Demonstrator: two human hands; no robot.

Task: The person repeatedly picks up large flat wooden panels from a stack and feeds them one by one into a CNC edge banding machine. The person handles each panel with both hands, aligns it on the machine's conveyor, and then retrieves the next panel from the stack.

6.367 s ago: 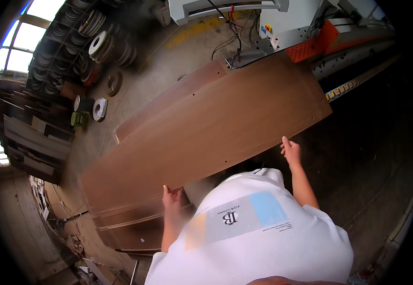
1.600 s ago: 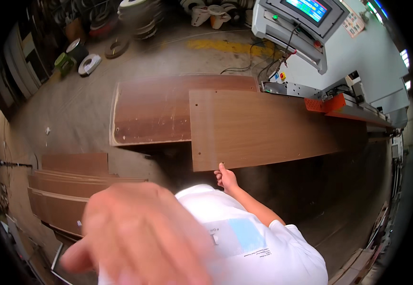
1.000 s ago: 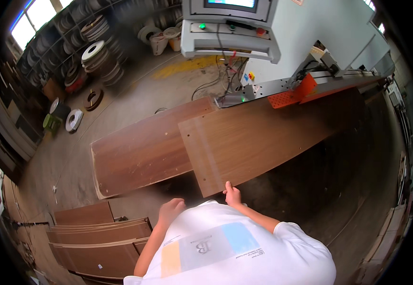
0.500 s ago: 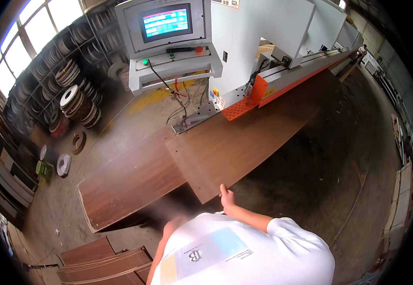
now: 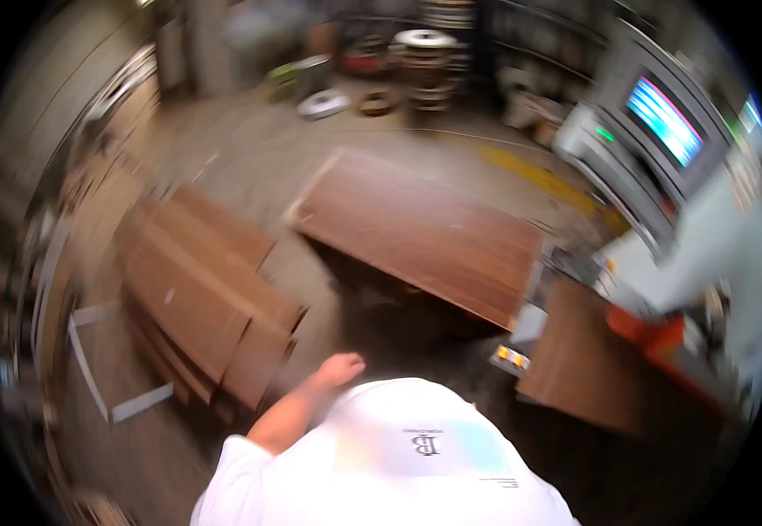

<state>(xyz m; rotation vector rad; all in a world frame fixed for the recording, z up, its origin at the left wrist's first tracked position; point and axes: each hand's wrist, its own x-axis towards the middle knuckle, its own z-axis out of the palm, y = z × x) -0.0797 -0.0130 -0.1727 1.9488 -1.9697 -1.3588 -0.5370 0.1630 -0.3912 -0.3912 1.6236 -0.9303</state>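
My left hand (image 5: pixel 341 368) is in front of my body, over the dark floor between the stacked panels and the work table. It touches no panel, and motion blur smears its fingers. My right hand is hidden behind my body. A brown wooden panel (image 5: pixel 578 355) lies at the machine on the right, with no hand of mine seen on it. A reddish-brown board (image 5: pixel 420 232) forms a low table top beyond my left hand. To the left, a stack of brown panels (image 5: pixel 188 272) sits low near the floor.
At the right stands the grey machine console (image 5: pixel 661 131) with a lit screen, above an orange guard (image 5: pixel 635 324). Edging rolls (image 5: pixel 425 66) are piled at the back, with a white roll (image 5: pixel 324 103) on the floor. A pale angled frame (image 5: pixel 92 368) lies left of the stack.
The view has swung left, bringing the panel stack into sight. My right hand, which gripped the panel's near corner, has let go and left the view. My left hand has come forward.
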